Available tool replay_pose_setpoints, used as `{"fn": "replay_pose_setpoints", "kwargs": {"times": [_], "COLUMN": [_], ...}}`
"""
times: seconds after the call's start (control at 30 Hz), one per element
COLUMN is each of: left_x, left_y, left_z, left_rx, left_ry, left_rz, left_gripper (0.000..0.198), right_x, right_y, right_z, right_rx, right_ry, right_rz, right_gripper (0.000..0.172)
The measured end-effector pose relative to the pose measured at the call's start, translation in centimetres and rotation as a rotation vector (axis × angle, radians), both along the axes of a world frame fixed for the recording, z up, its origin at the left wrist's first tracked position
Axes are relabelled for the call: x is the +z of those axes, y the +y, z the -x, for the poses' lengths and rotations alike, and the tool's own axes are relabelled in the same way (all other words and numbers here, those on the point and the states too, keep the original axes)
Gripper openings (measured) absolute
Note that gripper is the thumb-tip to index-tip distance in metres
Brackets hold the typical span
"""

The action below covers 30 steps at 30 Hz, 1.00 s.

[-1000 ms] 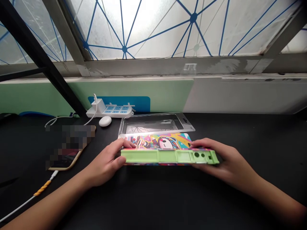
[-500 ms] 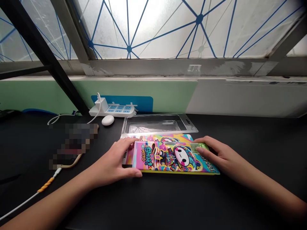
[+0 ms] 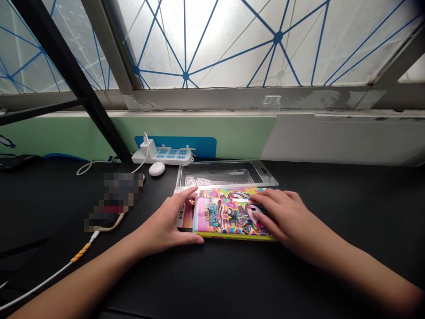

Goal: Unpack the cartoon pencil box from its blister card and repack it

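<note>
A colourful pencil box (image 3: 229, 217) with a cartoon character on its lid and a yellow-green base lies flat on the black desk. My left hand (image 3: 172, 221) straddles its left end, thumb along the front edge and fingers at the back corner. Across the right part of the lid lies my right hand (image 3: 285, 217), fingers stretched out and touching the top; it hides the right end. Under and behind the box is a printed card (image 3: 186, 217) with the word "BOX". Behind that sits an empty clear plastic blister pack (image 3: 219, 173).
A white power strip (image 3: 172, 154) with a plugged-in charger stands against the wall. Near it lies a white rounded case (image 3: 156, 169). On the left are a blurred-out phone-like object and a white cable (image 3: 49, 279) with an orange wrap. A black bar (image 3: 73, 75) slants across the upper left.
My right hand has slid left over the lid, from the box's right end to the character's face. The left hand stays at the left end. The view has shifted slightly.
</note>
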<state>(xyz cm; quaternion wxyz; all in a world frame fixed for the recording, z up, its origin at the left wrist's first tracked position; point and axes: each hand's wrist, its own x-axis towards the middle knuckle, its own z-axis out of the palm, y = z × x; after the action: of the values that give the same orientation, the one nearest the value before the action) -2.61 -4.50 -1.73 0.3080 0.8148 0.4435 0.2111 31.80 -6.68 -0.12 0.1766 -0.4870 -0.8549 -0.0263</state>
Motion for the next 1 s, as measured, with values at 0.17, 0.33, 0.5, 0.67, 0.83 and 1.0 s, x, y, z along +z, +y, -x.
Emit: {"fn": "replay_pose_setpoints", "kwargs": {"times": [0.17, 0.33, 0.5, 0.67, 0.83, 1.0], "left_x": [0.2, 0.5, 0.8, 1.3, 1.2, 1.6], "left_y": [-0.1, 0.0, 0.0, -0.1, -0.3, 0.3], "left_z": [0.0, 0.1, 0.1, -0.2, 0.2, 1.8], "left_rx": [-0.001, -0.019, -0.024, -0.105, -0.109, -0.184], "left_ry": [-0.012, -0.008, 0.011, 0.016, 0.031, 0.070], "left_rz": [-0.001, -0.032, -0.092, -0.167, -0.177, -0.061], "left_gripper": [0.112, 0.117, 0.121, 0.080, 0.072, 0.076], "right_x": [0.0, -1.0, -0.7, 0.6, 2.2, 2.4], "right_y": [1.0, 1.4, 1.1, 0.4, -2.2, -6.5], "right_z": [4.4, 5.7, 5.8, 5.5, 4.8, 4.3], "right_rx": [0.050, -0.001, -0.026, 0.052, 0.233, 0.372], "right_ry": [-0.027, -0.018, -0.037, -0.039, -0.050, -0.077], "right_rz": [-0.018, -0.116, -0.242, -0.439, -0.604, -0.436], "right_gripper": [0.030, 0.027, 0.025, 0.025, 0.026, 0.026]}}
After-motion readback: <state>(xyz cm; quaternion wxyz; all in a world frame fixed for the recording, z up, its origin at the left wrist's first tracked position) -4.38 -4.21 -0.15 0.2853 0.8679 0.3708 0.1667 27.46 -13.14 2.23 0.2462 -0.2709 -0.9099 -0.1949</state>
